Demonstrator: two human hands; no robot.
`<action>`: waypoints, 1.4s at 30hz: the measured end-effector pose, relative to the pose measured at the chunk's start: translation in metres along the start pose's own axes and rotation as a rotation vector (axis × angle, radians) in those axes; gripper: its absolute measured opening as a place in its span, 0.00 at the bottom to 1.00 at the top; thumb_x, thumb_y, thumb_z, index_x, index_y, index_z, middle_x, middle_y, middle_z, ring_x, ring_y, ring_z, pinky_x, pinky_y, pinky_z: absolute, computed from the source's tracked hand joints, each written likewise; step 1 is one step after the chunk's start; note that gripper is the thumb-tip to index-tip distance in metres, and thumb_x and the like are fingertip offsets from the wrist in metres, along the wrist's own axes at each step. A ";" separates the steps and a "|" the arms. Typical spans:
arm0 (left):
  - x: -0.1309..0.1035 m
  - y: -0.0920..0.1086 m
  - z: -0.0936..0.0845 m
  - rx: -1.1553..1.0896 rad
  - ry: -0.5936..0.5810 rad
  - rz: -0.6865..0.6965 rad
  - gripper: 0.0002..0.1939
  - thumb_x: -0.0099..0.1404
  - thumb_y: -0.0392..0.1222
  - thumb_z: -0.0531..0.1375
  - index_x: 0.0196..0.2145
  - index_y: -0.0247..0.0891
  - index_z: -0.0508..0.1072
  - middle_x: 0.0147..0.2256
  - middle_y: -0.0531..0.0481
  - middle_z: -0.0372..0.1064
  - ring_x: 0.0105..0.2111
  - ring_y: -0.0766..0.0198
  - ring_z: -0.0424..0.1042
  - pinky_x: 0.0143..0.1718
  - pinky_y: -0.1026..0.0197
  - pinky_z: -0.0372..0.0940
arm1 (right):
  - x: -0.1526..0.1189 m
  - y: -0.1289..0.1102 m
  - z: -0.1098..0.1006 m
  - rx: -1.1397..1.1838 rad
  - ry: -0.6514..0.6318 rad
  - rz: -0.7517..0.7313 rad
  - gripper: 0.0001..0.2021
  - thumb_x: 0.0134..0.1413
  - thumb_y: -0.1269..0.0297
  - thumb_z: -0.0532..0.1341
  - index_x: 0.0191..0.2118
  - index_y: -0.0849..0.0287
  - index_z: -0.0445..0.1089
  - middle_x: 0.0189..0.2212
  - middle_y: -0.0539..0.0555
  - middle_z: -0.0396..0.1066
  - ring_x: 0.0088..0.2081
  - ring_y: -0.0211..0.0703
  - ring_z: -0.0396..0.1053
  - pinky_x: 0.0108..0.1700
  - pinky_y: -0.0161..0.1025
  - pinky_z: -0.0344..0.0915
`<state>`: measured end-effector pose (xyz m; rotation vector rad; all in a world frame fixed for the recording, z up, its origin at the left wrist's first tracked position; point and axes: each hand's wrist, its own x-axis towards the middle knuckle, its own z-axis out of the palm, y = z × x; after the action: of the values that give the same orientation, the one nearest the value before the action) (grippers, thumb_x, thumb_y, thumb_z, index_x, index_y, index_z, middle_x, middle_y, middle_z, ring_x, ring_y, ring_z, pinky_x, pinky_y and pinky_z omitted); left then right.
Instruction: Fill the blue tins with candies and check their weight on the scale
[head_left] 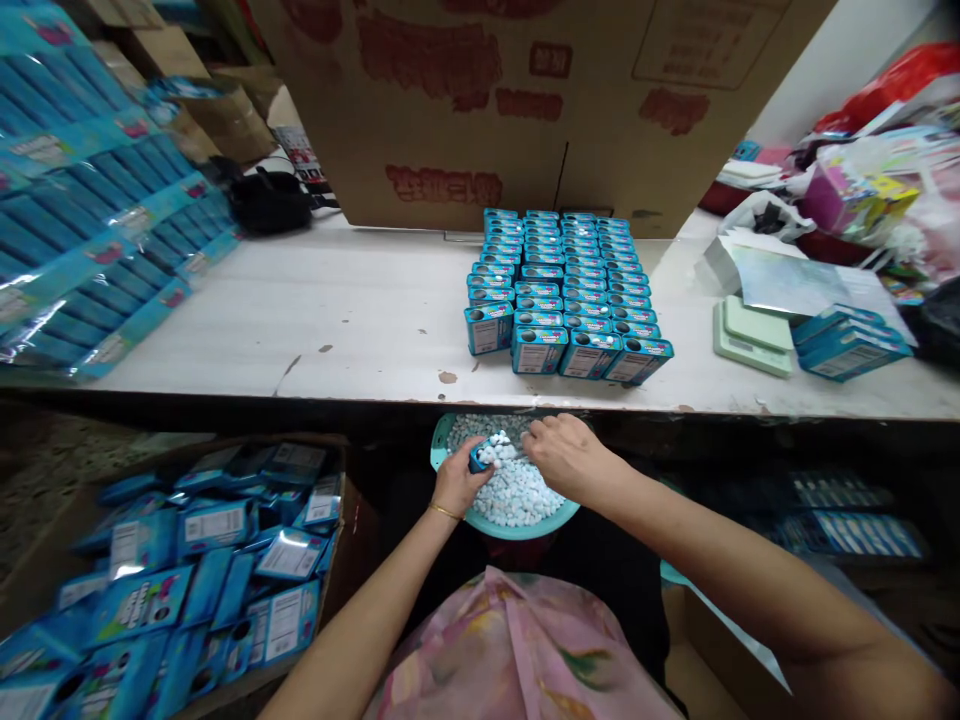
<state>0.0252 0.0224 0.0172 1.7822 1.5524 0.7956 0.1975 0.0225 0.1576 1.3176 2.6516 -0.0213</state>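
- Left grip [457,484] clasps the blue box [475,460], likely light and slick; take its sides!
- Right grip [564,456] above white pellets [521,500], hold unclear; they'd probably roll.

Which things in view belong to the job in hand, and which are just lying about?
In the job, it seems:
blue box in the left hand
white pellets near the right hand
turquoise basin
rows of boxes
loose boxes

Apparently lying about:
red plastic
black bag
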 end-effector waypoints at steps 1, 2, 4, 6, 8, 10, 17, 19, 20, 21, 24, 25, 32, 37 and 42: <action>0.000 -0.001 0.000 -0.004 0.000 0.005 0.20 0.50 0.45 0.58 0.42 0.39 0.66 0.36 0.49 0.70 0.35 0.61 0.69 0.37 0.61 0.63 | 0.001 -0.004 -0.001 -0.012 0.014 0.004 0.08 0.50 0.74 0.48 0.30 0.62 0.64 0.28 0.57 0.64 0.33 0.43 0.61 0.35 0.40 0.51; 0.000 -0.002 0.000 -0.011 0.001 0.012 0.20 0.50 0.45 0.59 0.42 0.38 0.66 0.37 0.48 0.70 0.36 0.61 0.69 0.37 0.61 0.63 | 0.001 -0.006 -0.003 -0.019 0.026 0.008 0.08 0.50 0.74 0.48 0.31 0.62 0.64 0.28 0.57 0.64 0.33 0.44 0.60 0.35 0.40 0.51; 0.000 -0.002 0.000 -0.035 0.013 0.030 0.20 0.50 0.46 0.59 0.41 0.38 0.66 0.37 0.48 0.70 0.36 0.62 0.69 0.38 0.61 0.63 | 0.000 -0.006 -0.006 -0.018 0.036 0.007 0.08 0.51 0.73 0.48 0.31 0.62 0.63 0.28 0.57 0.64 0.33 0.44 0.60 0.35 0.40 0.51; -0.001 -0.003 -0.002 -0.074 0.030 0.045 0.20 0.50 0.46 0.59 0.41 0.37 0.66 0.37 0.48 0.70 0.35 0.63 0.69 0.38 0.62 0.63 | -0.006 0.000 -0.007 -0.003 0.026 0.011 0.08 0.51 0.73 0.49 0.32 0.61 0.64 0.29 0.56 0.64 0.33 0.42 0.61 0.34 0.39 0.50; -0.003 -0.005 -0.005 -0.121 0.044 0.053 0.20 0.50 0.46 0.59 0.41 0.37 0.66 0.37 0.49 0.69 0.35 0.64 0.69 0.38 0.62 0.63 | -0.016 0.014 0.000 0.009 0.008 0.049 0.08 0.52 0.71 0.49 0.35 0.60 0.64 0.30 0.55 0.65 0.32 0.41 0.61 0.33 0.37 0.51; -0.005 -0.007 -0.009 -0.166 0.049 0.050 0.20 0.50 0.46 0.59 0.41 0.37 0.66 0.37 0.49 0.69 0.35 0.64 0.69 0.39 0.63 0.63 | -0.027 0.029 0.018 0.012 -0.022 0.122 0.08 0.53 0.69 0.49 0.36 0.59 0.64 0.30 0.55 0.66 0.32 0.40 0.63 0.33 0.36 0.51; -0.002 -0.014 0.001 -0.260 0.080 -0.172 0.21 0.47 0.48 0.60 0.39 0.35 0.65 0.31 0.50 0.68 0.31 0.65 0.67 0.35 0.62 0.63 | -0.015 0.021 0.130 0.210 -0.184 0.305 0.09 0.53 0.68 0.51 0.38 0.60 0.65 0.35 0.56 0.68 0.38 0.42 0.65 0.37 0.35 0.56; 0.002 -0.012 0.008 -0.315 0.085 -0.255 0.22 0.47 0.48 0.60 0.39 0.35 0.65 0.30 0.51 0.67 0.30 0.65 0.67 0.35 0.62 0.63 | -0.001 0.005 0.149 0.289 -0.166 0.346 0.11 0.53 0.67 0.51 0.41 0.59 0.64 0.38 0.56 0.68 0.41 0.42 0.65 0.39 0.35 0.57; 0.003 -0.010 0.011 -0.340 0.079 -0.280 0.22 0.47 0.48 0.60 0.39 0.35 0.65 0.30 0.51 0.67 0.30 0.65 0.67 0.35 0.62 0.63 | 0.005 0.000 0.155 0.311 -0.153 0.365 0.11 0.54 0.66 0.50 0.43 0.59 0.63 0.39 0.56 0.68 0.42 0.42 0.65 0.40 0.36 0.57; 0.004 -0.009 0.012 -0.361 0.069 -0.289 0.22 0.47 0.48 0.60 0.39 0.35 0.65 0.30 0.51 0.67 0.30 0.65 0.67 0.35 0.62 0.63 | 0.009 -0.004 0.159 0.335 -0.141 0.384 0.12 0.54 0.65 0.50 0.44 0.58 0.63 0.40 0.55 0.68 0.42 0.41 0.65 0.40 0.36 0.57; 0.002 -0.004 0.006 -0.380 0.044 -0.260 0.23 0.46 0.49 0.60 0.39 0.36 0.65 0.31 0.50 0.67 0.31 0.65 0.67 0.36 0.61 0.63 | 0.009 -0.001 0.163 0.508 -0.092 0.415 0.13 0.54 0.63 0.51 0.46 0.54 0.62 0.43 0.52 0.67 0.45 0.40 0.64 0.42 0.35 0.58; 0.000 -0.003 0.001 -0.380 0.049 -0.242 0.23 0.47 0.49 0.60 0.40 0.36 0.65 0.32 0.50 0.67 0.32 0.65 0.67 0.36 0.61 0.63 | 0.006 0.003 0.163 0.586 -0.068 0.417 0.13 0.53 0.63 0.52 0.46 0.54 0.62 0.44 0.51 0.67 0.45 0.40 0.64 0.43 0.35 0.58; -0.011 -0.005 -0.037 -0.251 0.162 -0.131 0.23 0.47 0.48 0.60 0.40 0.35 0.65 0.33 0.50 0.68 0.32 0.65 0.67 0.37 0.62 0.63 | -0.016 0.033 0.119 0.736 0.059 0.324 0.13 0.51 0.65 0.54 0.43 0.56 0.65 0.42 0.52 0.68 0.44 0.40 0.64 0.44 0.35 0.59; -0.008 -0.008 -0.025 -0.083 0.091 -0.060 0.21 0.49 0.49 0.59 0.41 0.38 0.66 0.31 0.51 0.69 0.29 0.66 0.68 0.34 0.63 0.63 | -0.021 0.038 0.056 0.581 0.066 0.205 0.13 0.52 0.63 0.53 0.44 0.56 0.65 0.41 0.51 0.69 0.43 0.39 0.65 0.43 0.34 0.59; -0.005 -0.001 -0.008 -0.012 0.018 -0.013 0.21 0.50 0.47 0.58 0.42 0.39 0.66 0.37 0.49 0.70 0.35 0.62 0.69 0.38 0.61 0.63 | -0.009 0.017 0.010 0.268 -0.083 0.151 0.13 0.53 0.60 0.50 0.43 0.54 0.66 0.38 0.54 0.69 0.40 0.42 0.66 0.38 0.35 0.59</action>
<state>0.0175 0.0182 0.0214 1.7587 1.5664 0.8158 0.2176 0.0246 0.1499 1.5567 2.5394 -0.4139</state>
